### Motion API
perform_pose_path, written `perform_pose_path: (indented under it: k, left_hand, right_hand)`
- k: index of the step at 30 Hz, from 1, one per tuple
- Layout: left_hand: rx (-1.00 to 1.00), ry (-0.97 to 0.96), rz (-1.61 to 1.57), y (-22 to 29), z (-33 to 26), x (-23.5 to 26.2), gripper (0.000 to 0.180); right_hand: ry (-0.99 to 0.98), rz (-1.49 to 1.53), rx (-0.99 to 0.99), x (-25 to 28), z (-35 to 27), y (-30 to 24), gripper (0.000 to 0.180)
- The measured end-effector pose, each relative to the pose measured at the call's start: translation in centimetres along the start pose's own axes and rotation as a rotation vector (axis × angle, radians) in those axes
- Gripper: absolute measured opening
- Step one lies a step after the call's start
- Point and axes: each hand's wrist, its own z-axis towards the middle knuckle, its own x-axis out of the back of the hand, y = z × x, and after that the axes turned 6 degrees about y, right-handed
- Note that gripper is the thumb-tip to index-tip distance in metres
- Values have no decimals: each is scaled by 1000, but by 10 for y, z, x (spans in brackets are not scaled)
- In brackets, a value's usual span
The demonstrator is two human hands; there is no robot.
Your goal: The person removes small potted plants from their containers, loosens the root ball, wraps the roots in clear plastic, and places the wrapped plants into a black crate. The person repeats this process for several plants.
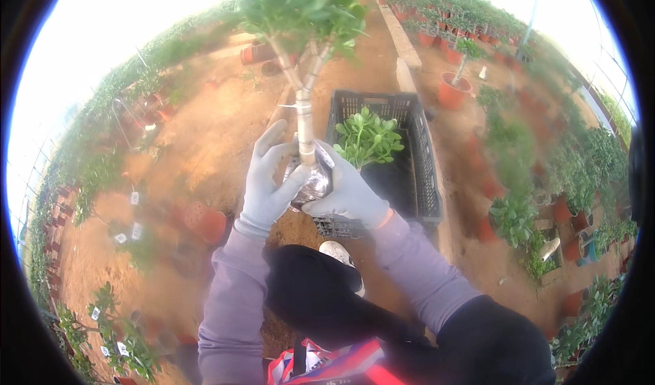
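A small tree-like plant [306,122] with a thick pale trunk and green leafy crown stands upright between my gloved hands. Its root ball [315,183] is wrapped in shiny silvery material. My left hand [268,183] cups the wrapping from the left, thumb pressed on its front. From the other side, my right hand [351,192] is closed around the wrapping's right part. A thin white tie circles the trunk below the branches. Just beyond my right hand is a black plastic crate [428,160] with another green leafy plant [368,137] inside.
Orange pots [453,90] with similar plants stand in rows at the right. A tipped pot [205,222] lies on the brown soil to the left, and more pots [256,52] lie farther back. A pale concrete curb [399,37] runs away beyond the crate. My shoe [338,254] is near the crate.
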Motion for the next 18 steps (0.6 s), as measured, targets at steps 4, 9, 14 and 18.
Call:
perform_pose_path:
  k: [4, 9, 14, 18]
  left_hand:
    - [180, -22, -147, -34, -16, 6, 27]
    - [716, -40, -311, -77, -65, 14, 25]
    - [811, -249, -611, -84, -43, -31, 35]
    - [811, -462, -916, -82, 24, -111, 56]
  right_hand:
    - [123, 7, -111, 56, -12, 12, 99]
    - [275, -338, -67, 138, -33, 31, 76]
    - [279, -292, -244, 183, -48, 41, 88]
    - [280, -192, -392, 193, -51, 52, 88]
